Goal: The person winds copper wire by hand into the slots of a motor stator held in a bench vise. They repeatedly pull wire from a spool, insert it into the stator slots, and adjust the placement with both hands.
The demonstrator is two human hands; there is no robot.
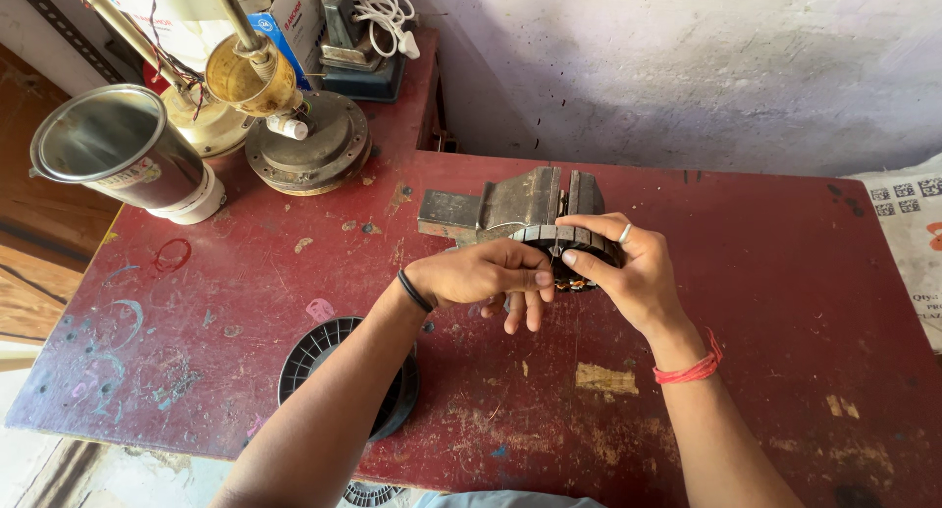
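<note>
- I see my left hand (486, 275) curled around the near side of a motor stator (569, 256), fingers bent under it and thumb pointing toward the other hand; a black band sits on that wrist.
- My right hand (628, 267) grips the same stator from the right, index finger laid over its dark laminated rim and thumb pressing the front face; there is a ring on one finger and a red thread round the wrist.
- The stator is held between both hands just in front of a grey bench vise (510, 206), above the middle of the red surface (785, 302). I cannot tell whether it touches the vise.
- Copper-coloured windings show faintly inside the stator ring, mostly hidden by my fingers.
- A black ribbed fan cover (319, 356) lies on the surface under my left forearm, near the front edge.
- At the far left corner stand a steel jar (118, 150) tilted on its side, a round metal motor housing (309, 145) and a brass-coloured cup-shaped part (250, 76).
- A white cable (383, 12) is coiled on a dark device at the back, against the pale wall.
</note>
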